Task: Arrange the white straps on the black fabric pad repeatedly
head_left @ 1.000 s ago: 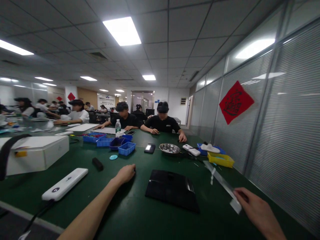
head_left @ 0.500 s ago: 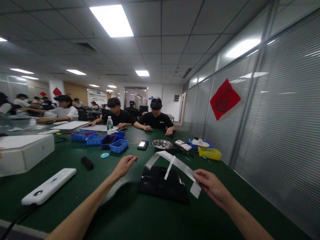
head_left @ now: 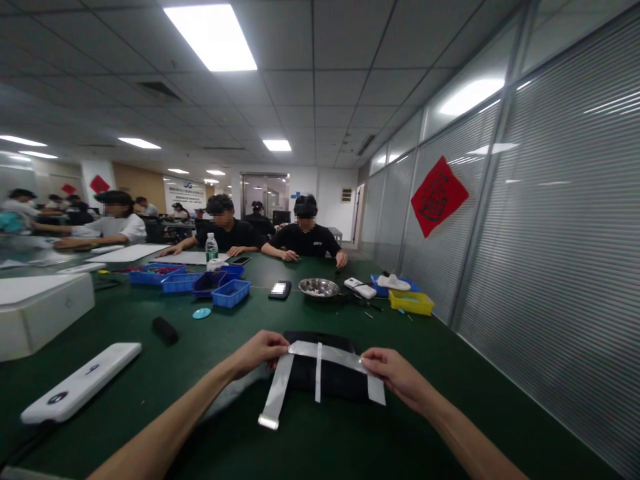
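Observation:
A whitish strip piece (head_left: 336,353), perhaps paper or tape, spans my two hands, with three narrower strips hanging down from it. My left hand (head_left: 260,353) pinches its left corner, and my right hand (head_left: 393,375) pinches the right end near the corner. The left hanging strip ends in a shiny folded tip. Directly behind and beneath the strips lies a flat black object (head_left: 301,375) on the green table, partly covered; its kind is unclear. I cannot tell whether the strips touch it.
Left on the green table (head_left: 150,393) are a white power-bank-like device (head_left: 83,383), a black block (head_left: 165,330) and a white box (head_left: 45,310). Beyond stand blue bins (head_left: 231,293), a metal bowl (head_left: 319,289) and a yellow tray (head_left: 411,303). People sit opposite.
My left hand has come over and taken hold of the strip piece's left corner. The piece is lower, straighter and turned to face me, with its strips hanging down. The view has shifted slightly.

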